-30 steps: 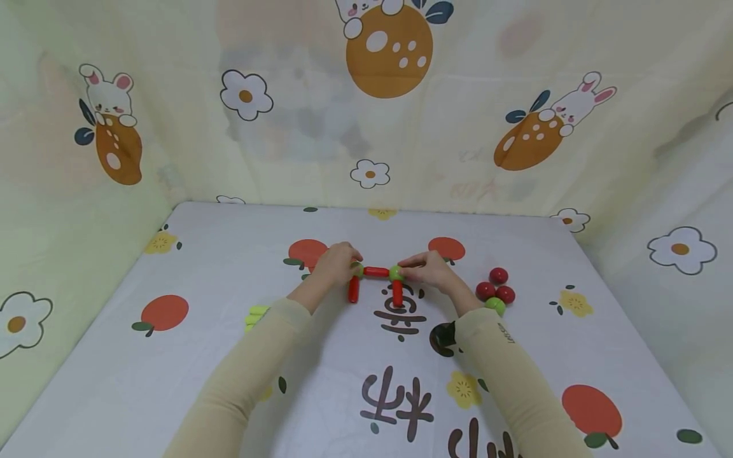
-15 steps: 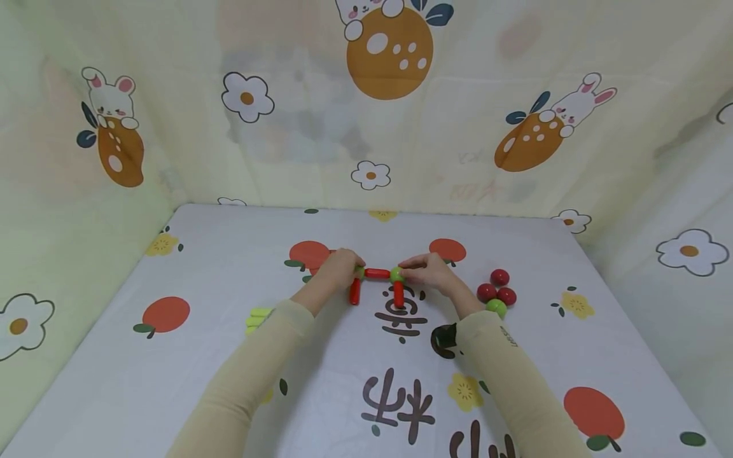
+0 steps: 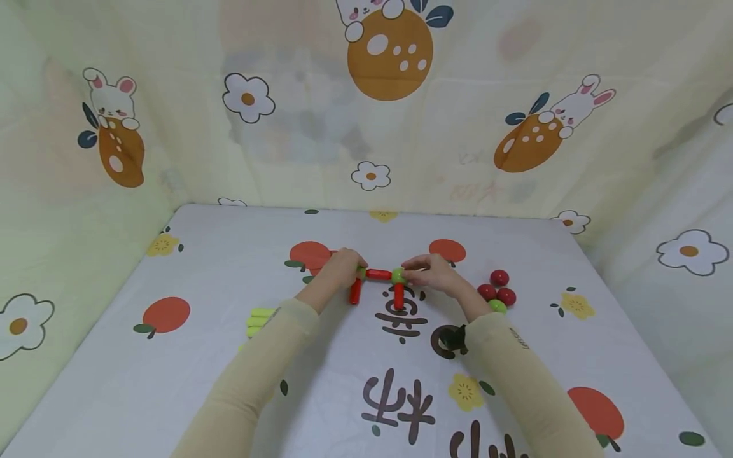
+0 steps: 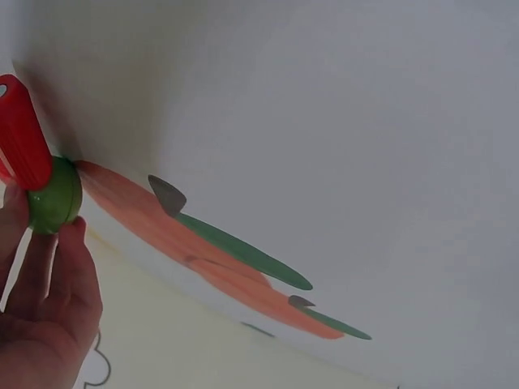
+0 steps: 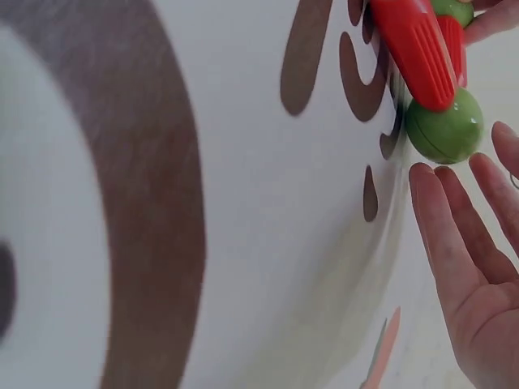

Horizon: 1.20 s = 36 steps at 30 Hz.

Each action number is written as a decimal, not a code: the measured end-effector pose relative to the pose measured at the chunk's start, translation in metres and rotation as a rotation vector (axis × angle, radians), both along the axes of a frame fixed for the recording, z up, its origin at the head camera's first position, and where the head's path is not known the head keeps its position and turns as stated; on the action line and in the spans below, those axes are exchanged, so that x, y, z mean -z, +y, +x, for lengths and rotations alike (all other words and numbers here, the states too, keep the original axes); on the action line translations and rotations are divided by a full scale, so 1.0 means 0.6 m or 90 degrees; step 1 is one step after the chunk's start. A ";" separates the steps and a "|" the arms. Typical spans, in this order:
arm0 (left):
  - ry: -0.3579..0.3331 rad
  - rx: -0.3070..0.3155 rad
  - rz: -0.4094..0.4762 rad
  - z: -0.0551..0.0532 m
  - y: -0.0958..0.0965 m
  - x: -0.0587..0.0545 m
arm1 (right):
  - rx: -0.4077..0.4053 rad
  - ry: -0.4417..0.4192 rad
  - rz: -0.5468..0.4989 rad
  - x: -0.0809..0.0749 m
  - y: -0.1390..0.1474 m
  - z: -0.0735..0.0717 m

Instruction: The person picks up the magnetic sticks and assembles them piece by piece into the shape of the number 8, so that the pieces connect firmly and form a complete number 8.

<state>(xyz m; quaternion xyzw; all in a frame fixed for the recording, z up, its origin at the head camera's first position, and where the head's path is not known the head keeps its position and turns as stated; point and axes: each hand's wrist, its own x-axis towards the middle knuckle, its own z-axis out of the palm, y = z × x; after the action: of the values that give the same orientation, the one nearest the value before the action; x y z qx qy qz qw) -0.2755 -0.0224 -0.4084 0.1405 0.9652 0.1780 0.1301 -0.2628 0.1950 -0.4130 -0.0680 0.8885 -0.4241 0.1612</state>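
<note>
Easing off the right green ball (image 5: 444, 130), the right hand (image 3: 435, 275) spreads its fingers; only the left hand (image 3: 340, 268), pinching the left green ball (image 4: 60, 198), steadies the joined red rods (image 3: 379, 274).

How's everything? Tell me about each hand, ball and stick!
Left hand, pinching the left green ball
Right hand, fingers extended beside the right green ball
Red sticks, joined to those green balls
Loose red balls, three bunched together
Loose green ball, beside them, partly hidden
Light green sticks, lying side by side
</note>
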 end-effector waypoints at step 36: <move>0.025 0.012 0.028 -0.002 -0.015 0.003 | 0.088 0.086 0.111 -0.063 0.199 0.042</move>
<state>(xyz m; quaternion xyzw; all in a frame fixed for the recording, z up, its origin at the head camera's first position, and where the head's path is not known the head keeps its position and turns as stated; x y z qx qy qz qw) -0.2766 -0.0316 -0.4100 0.1556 0.9622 0.1951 0.1095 -0.2378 0.3144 -0.3754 -0.0209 0.9334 -0.3499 0.0767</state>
